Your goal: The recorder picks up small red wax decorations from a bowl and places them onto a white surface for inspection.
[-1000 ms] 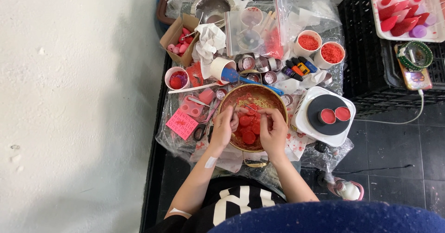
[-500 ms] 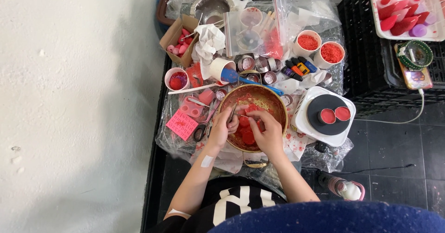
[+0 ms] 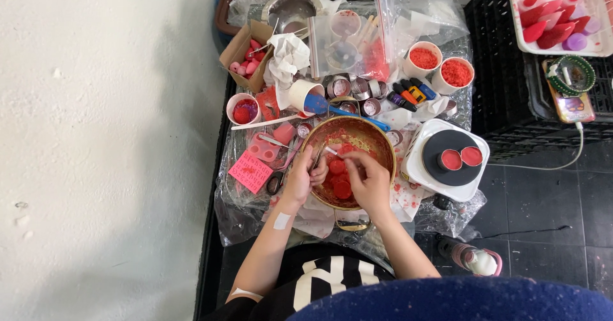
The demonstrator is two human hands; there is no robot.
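A round golden metal bowl [image 3: 385, 143] sits in the middle of the cluttered table and holds several red round pieces [image 3: 340, 187]. Both my hands are inside it, close together. My left hand [image 3: 304, 176] is curled at the bowl's left rim, its fingers closed on a thin metal tool [image 3: 318, 157] that points up and away. My right hand [image 3: 368, 180] reaches in from the right, and its fingertips pinch a thin white-tipped stick [image 3: 332, 150] above the red pieces. A small plaster is on my left forearm.
To the right stands a white hot plate [image 3: 426, 168] carrying two small red-filled tins [image 3: 461, 158]. Two white cups of red granules [image 3: 439, 65] stand behind. A pink note [image 3: 250, 171], scissors [image 3: 274, 182], a cardboard box [image 3: 239, 50], a black crate [image 3: 504, 72] and a bottle [image 3: 474, 261] surround the bowl.
My hands have drawn closer together and moved up toward the bowl's left middle. My fingers now pinch thin tools instead of resting spread over the red pieces.
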